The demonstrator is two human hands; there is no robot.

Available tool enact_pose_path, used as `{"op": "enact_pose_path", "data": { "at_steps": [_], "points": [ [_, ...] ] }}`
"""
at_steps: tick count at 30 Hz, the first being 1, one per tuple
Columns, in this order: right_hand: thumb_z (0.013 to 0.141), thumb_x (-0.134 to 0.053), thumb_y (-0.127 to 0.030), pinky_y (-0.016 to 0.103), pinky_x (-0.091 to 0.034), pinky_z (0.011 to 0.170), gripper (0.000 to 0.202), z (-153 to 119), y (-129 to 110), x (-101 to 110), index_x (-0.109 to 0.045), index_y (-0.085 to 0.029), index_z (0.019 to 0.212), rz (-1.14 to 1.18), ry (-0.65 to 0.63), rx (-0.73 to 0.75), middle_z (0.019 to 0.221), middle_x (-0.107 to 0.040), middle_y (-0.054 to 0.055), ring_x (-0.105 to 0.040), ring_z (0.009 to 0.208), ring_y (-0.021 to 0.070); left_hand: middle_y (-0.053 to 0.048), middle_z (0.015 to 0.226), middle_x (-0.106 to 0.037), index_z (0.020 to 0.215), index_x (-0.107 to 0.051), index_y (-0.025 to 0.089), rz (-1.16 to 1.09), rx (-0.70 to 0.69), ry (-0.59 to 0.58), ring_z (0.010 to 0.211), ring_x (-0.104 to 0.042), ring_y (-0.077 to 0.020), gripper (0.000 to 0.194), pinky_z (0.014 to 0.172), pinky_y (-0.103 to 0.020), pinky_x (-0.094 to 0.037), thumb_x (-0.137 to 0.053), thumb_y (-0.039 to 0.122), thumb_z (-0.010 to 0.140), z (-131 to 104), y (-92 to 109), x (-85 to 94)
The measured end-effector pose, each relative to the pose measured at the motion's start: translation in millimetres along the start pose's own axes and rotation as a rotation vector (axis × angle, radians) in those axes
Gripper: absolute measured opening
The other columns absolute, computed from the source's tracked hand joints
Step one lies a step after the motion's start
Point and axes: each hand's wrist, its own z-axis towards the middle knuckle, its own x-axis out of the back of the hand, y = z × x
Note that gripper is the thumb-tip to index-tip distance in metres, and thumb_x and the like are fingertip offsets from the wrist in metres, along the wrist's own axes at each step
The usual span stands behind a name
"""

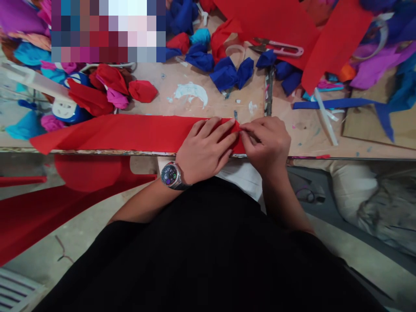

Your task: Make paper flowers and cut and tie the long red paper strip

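Note:
A long red strip (139, 133), thin like crepe paper or cloth, lies along the table's front edge. Its left end narrows to a slanted, folded point. My left hand (208, 145) rests flat on the strip near its right end, fingers spread, with a watch (171, 175) on the wrist. Just beside it, my right hand (268, 141) is closed in a pinch on the strip's right end, thumb against forefinger. The fingers partly hide that end.
Pink-handled thread snips (279, 47) lie on red sheets (273, 21) at the back. Dark blue crumpled pieces (224, 73), a white glue stick (326, 117) and a blue strip (338, 103) are nearby. A glue gun (42, 82) lies left; a red chair (91, 173) stands below.

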Motion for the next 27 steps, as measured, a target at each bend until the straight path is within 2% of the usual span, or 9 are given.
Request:
{"op": "enact_pose_path", "data": {
  "at_steps": [9,18,24,27],
  "points": [
    [0.102,-0.066,-0.028,0.047,-0.048,0.091,0.02,2.0,2.0,1.2,-0.086,-0.027,0.105,0.012,-0.033,0.044,0.097,-0.075,0.007,-0.064,0.095,0.0263,-0.014,0.168,-0.053,0.162,-0.049,0.016,0.012,0.049,-0.029,0.158,-0.044,-0.0368,0.058,0.128,-0.056,-0.033,-0.044,0.04,0.11,0.5,4.0,5.2],
    [0.102,-0.066,-0.027,0.047,-0.047,0.09,0.022,0.2,6.6,4.0,-0.086,-0.027,0.11,0.038,-0.069,0.1,0.102,-0.076,0.008,-0.065,0.097,0.0267,-0.017,0.164,-0.057,0.167,-0.041,0.013,0.019,0.067,-0.013,0.158,-0.044,-0.0357,0.065,0.129,-0.053,-0.031,-0.045,0.042,0.109,-0.4,2.9,3.8],
    [0.103,-0.065,-0.027,0.05,-0.048,0.091,0.023,-0.4,7.7,7.1,-0.085,-0.026,0.111,0.029,-0.098,0.14,0.106,-0.075,0.01,-0.065,0.098,0.0281,-0.012,0.168,-0.054,0.149,-0.062,0.022,0.023,0.047,-0.028,0.159,-0.043,-0.0375,0.046,0.128,-0.059,-0.031,-0.045,0.04,0.11,-0.4,4.0,5.8],
    [0.103,-0.064,-0.028,0.05,-0.048,0.091,0.022,-0.2,8.0,8.4,-0.085,-0.025,0.111,0.016,-0.115,0.157,0.107,-0.076,0.01,-0.065,0.099,0.0285,-0.012,0.169,-0.053,0.144,-0.065,0.022,0.022,0.044,-0.027,0.159,-0.044,-0.0381,0.043,0.128,-0.061,-0.031,-0.046,0.04,0.11,-0.6,3.7,5.5]
  ]
}}
